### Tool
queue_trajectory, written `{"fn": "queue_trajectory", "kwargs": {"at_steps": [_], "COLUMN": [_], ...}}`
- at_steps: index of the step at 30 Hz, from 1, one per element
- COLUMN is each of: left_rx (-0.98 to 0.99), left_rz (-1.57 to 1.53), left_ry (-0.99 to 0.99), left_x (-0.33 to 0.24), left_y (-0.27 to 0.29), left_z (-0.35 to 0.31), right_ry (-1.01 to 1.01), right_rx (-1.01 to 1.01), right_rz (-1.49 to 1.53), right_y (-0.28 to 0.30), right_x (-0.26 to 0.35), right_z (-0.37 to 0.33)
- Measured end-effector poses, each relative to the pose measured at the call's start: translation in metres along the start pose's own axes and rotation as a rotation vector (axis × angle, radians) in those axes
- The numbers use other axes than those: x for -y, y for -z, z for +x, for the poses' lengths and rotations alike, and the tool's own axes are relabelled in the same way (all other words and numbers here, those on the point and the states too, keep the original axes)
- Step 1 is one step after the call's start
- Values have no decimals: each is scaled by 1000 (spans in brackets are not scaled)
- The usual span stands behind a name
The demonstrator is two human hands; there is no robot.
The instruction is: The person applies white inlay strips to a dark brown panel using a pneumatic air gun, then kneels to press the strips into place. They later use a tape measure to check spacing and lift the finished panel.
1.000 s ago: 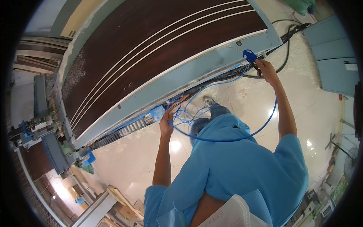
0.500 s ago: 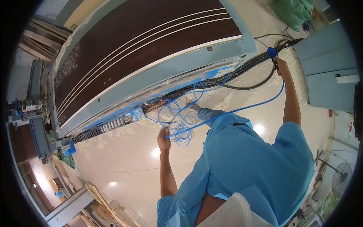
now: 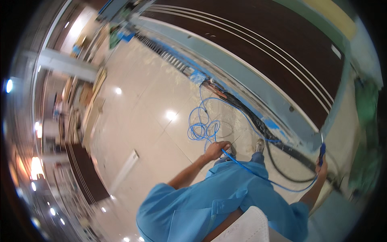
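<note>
A thin blue air hose (image 3: 250, 171) runs across in front of my body. My left hand (image 3: 217, 151) is closed around it near my waist. From there loose coils (image 3: 198, 130) of the hose spread over the floor and toward the machine. In my right hand (image 3: 321, 167), at the right by the machine's corner, is a blue air blow gun (image 3: 322, 151) with a thin nozzle pointing up and away. The hose's other end reaches up to this hand. Some of its fingers are hidden behind the grip.
A long machine bed holds a dark brown panel (image 3: 258, 48) with pale stripes. Along its side run a cable chain (image 3: 167, 56) and a thick black cable bundle (image 3: 258, 121). A white strip (image 3: 125, 169) lies on the tiled floor (image 3: 141, 121). Stacked boards stand at left; a green bag (image 3: 365, 133) is at right.
My view has swung round, so the machine slants down to the right. My left hand has come in toward my waist along the hose. The blow gun stays in my right hand.
</note>
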State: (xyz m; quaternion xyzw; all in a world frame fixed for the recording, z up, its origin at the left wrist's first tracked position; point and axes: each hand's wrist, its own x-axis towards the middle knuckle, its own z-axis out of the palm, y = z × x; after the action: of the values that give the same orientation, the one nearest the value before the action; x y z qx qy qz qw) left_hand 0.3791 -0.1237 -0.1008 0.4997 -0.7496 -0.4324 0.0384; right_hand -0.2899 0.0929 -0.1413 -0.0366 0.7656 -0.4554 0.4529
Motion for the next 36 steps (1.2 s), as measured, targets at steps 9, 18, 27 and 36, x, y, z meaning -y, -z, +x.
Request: {"fn": "queue_trajectory", "kwargs": {"at_steps": [9,18,27,36], "left_rx": [-37,-196,-492,-971], "left_rz": [97,51,-223,-423], "left_ry": [-103,80,337,338], "left_x": [-82,-46,93,146], "left_y": [-5,3,107,251], "left_z": [57,30,3,-53], "right_ry": [59,42,294,-104], "right_rx": [137,-61,166,606], "right_rz": [-258,-68,-278,247], "right_y": [-15,32,-225,-692], "right_x": [66,50,72,126], "right_z": [16,1,-14,-42]}}
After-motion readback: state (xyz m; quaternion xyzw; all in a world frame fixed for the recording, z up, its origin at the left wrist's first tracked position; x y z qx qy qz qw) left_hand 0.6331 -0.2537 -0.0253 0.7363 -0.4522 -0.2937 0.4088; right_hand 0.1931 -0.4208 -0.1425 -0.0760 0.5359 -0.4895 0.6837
